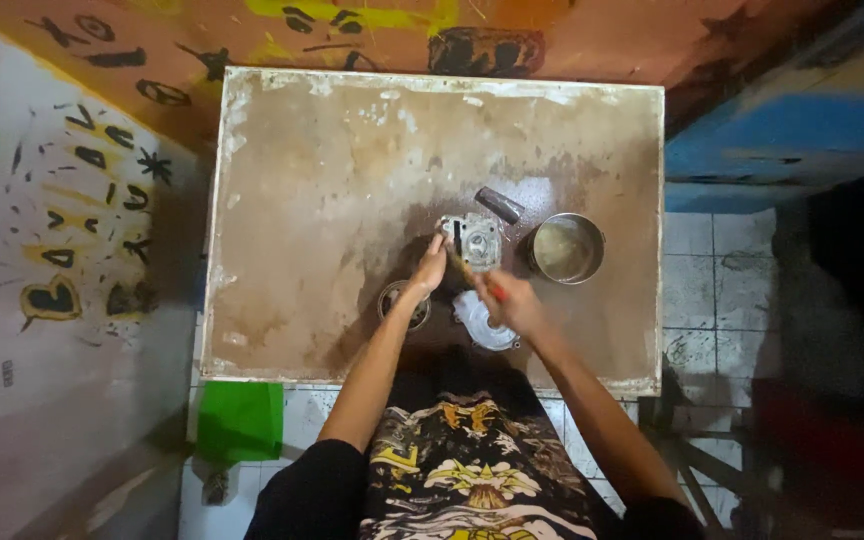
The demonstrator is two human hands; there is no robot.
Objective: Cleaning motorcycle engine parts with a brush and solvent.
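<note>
Head view: looking straight down at a dirty brown table [332, 200] with a person standing at its near edge.
Landmark: a grey metal engine part [472, 240] sits on the table, a bit right of the middle.
Left hand: the left hand [431, 266] touches the near left side of the metal part, with its fingers bent against it. I cannot tell if it really grips the part or just steadies it.
Right hand: the right hand [512, 303] is just below the metal part and is closed around a thin brush [474, 274] with a red bit on its handle. The tip of the brush points up to the metal part.
Round cover: a pale round metal cover [482, 332] lies on the table below the metal part, partly under the right hand.
Ring: a dark round ring piece [404, 304] lies below and left of the metal part, by the left wrist.
Tin: a round tin [565, 248] with murky liquid stands just right of the metal part.
Dark tube: a short dark tube [499, 205] lies just above the metal part.
Green thing: a green box [241, 420] sits on the floor, far below and left of the metal part, past the table edge.
</note>
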